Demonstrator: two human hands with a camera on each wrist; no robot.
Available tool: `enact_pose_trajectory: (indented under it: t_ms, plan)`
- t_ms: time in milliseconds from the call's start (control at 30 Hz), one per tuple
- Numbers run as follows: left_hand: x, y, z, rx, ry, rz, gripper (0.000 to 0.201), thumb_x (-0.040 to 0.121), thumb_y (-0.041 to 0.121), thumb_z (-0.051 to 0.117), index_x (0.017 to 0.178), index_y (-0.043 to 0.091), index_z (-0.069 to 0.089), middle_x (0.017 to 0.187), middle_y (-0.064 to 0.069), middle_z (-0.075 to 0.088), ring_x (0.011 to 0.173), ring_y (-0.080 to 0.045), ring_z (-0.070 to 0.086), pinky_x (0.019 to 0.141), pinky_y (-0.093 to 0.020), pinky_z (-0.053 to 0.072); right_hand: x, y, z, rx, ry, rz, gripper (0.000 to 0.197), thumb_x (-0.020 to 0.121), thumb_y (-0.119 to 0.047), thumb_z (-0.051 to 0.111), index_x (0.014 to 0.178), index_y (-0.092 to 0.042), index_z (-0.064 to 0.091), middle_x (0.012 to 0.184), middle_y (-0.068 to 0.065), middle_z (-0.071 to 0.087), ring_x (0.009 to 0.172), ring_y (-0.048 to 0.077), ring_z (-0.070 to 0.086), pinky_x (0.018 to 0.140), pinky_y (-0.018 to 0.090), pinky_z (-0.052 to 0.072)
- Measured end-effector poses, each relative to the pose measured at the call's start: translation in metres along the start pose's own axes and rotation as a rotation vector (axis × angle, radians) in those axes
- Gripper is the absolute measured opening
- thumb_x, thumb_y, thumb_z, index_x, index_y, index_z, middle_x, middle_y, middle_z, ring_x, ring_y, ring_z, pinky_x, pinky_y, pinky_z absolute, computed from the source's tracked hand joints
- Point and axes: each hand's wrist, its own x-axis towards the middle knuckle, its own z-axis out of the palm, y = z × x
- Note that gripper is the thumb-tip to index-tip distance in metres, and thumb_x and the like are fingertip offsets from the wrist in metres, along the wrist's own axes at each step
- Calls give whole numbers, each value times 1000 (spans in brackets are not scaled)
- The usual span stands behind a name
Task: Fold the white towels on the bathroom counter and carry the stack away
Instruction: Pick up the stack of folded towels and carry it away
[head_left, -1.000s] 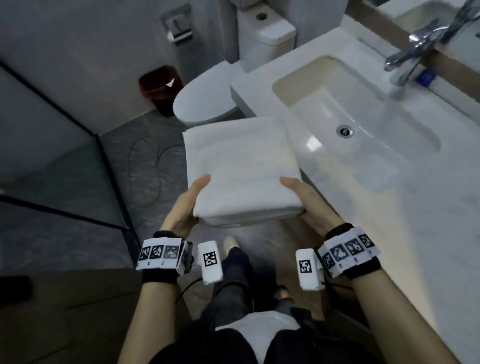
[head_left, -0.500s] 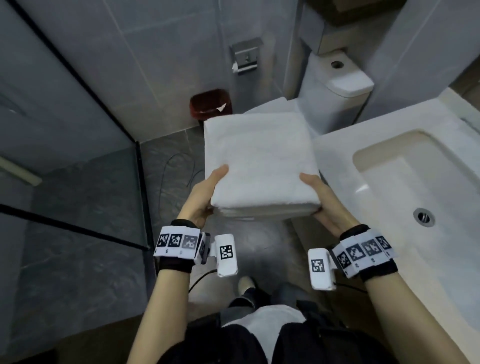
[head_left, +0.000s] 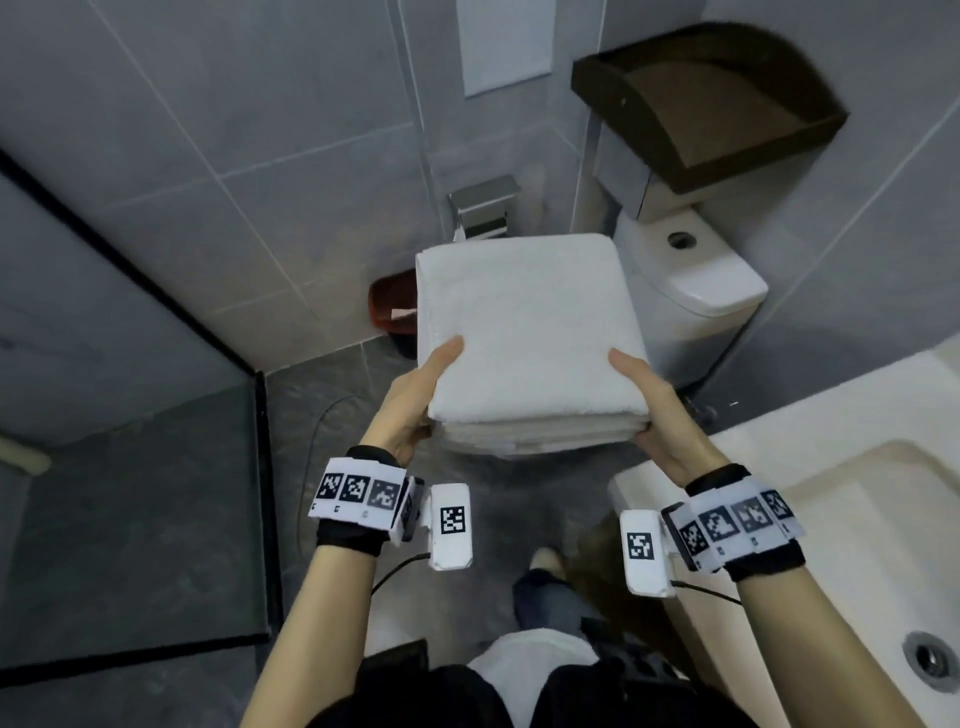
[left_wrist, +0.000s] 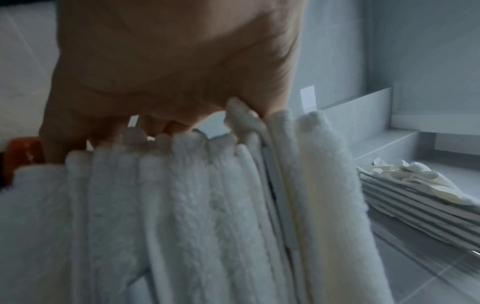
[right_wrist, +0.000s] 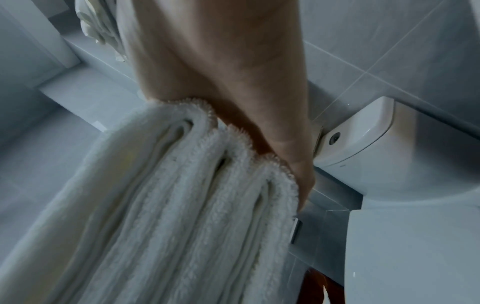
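A stack of folded white towels (head_left: 524, 332) is held level in the air in front of me, above the floor and in front of the toilet. My left hand (head_left: 418, 395) grips its near left corner with the thumb on top and the fingers hidden underneath. My right hand (head_left: 652, 402) grips the near right corner the same way. In the left wrist view the palm (left_wrist: 168, 67) sits against the layered towel edges (left_wrist: 187, 205). The right wrist view shows my right hand (right_wrist: 228, 86) along the folded towel layers (right_wrist: 168, 216).
A white toilet (head_left: 691, 291) stands just behind the stack, with a red bin (head_left: 387, 312) to its left. The sink basin (head_left: 857, 545) and counter lie at the lower right. A dark corner shelf (head_left: 727, 104) hangs above the toilet. A glass shower partition (head_left: 156, 467) runs along the left.
The stack has come off beside the counter and risen in both hands. My view has swung left and up, so the sink has slid to the right edge.
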Motion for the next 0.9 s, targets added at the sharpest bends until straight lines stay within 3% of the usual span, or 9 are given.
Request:
enact_pose_trajectory:
  t_ms: [100, 233, 367, 433, 500, 567, 767, 900]
  plan:
    - [43, 40, 17, 10, -22, 29, 79, 54, 66, 72, 117, 18, 64, 108, 4, 73, 102, -16, 68, 100, -40, 48, 39, -32, -11, 9, 10, -27, 48, 84, -49, 56, 124, -23, 60, 120, -4, 68, 116, 17, 60, 98, 36, 44]
    - [88, 85, 42, 85, -64, 26, 64, 54, 68, 69, 101, 24, 68, 98, 10, 75, 95, -12, 70, 86, -36, 52, 75, -70, -25, 16, 47, -56, 57, 73, -55, 61, 122, -25, 61, 121, -4, 67, 117, 17, 60, 103, 39, 41]
    - [136, 122, 62, 116, -165, 51, 49, 69, 63, 65, 99, 25, 67, 98, 11, 75, 89, -8, 71, 79, -31, 54, 109, -103, -38, -2, 90, -104, 55, 74, -57, 59, 122, -28, 61, 117, -7, 69, 110, 14, 63, 88, 34, 47]
    - [161, 140, 70, 93, -209, 45, 50, 72, 59, 66, 103, 20, 66, 101, 7, 75, 89, -10, 72, 69, -25, 56, 126, -120, -42, -13, 117, -116, 48, 79, -56, 57, 119, -30, 62, 114, -9, 70, 101, 8, 67, 77, 28, 48]
    - [184, 159, 75, 86, -267, 50, 53, 70, 60, 68, 105, 21, 67, 107, 3, 73, 96, -13, 70, 76, -26, 55, 142, -136, -45, -2, 140, -142, 45, 82, -55, 57, 117, -28, 64, 113, -7, 71, 97, 7, 68, 72, 25, 50]
    - [208, 181, 82, 155, -312, 73, 53, 66, 66, 66, 101, 26, 69, 111, 3, 72, 102, -16, 67, 89, -33, 48, 157, -152, -46, 28, 176, -177, 44, 82, -52, 58, 117, -25, 65, 114, -5, 71, 102, 11, 67, 81, 30, 50]
    - [262, 237, 104, 269, -424, 132, 60, 54, 74, 66, 94, 30, 71, 104, 10, 74, 101, -15, 68, 87, -36, 51, 192, -194, -48, 13, 296, -241, 32, 78, -57, 59, 105, -42, 68, 114, -14, 69, 106, 7, 65, 88, 37, 47]
    - [283, 260, 123, 266, -499, 130, 78, 55, 72, 68, 114, 22, 64, 113, 0, 71, 111, -25, 63, 103, -47, 44, 205, -218, -56, 61, 313, -270, 42, 78, -51, 61, 113, -28, 67, 118, -4, 69, 107, 13, 65, 88, 34, 49]
